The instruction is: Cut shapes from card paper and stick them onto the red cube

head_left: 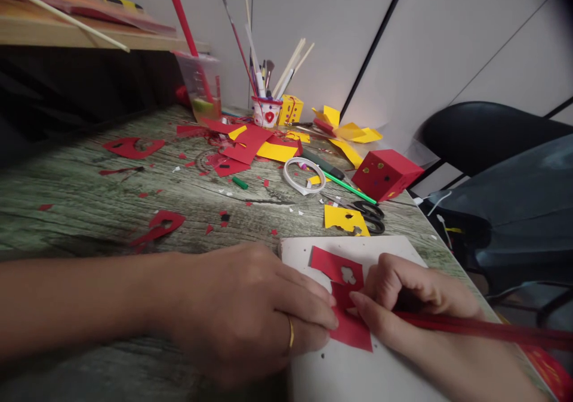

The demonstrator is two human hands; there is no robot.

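Observation:
On a white board at the near right lies a red paper piece with a flower-shaped hole near its upper end. My left hand, a ring on one finger, presses its fingertips on the paper's left edge; the fingers lie close together. My right hand pinches a long red stick-like tool, whose shaft runs back to the right. The fingertips rest at the paper's right side, and the tool's tip is hidden there.
Black-handled scissors, a yellow scrap, a tape roll and a red box lie beyond the board. Farther back stand a brush cup and a clear cup. A black chair is at right.

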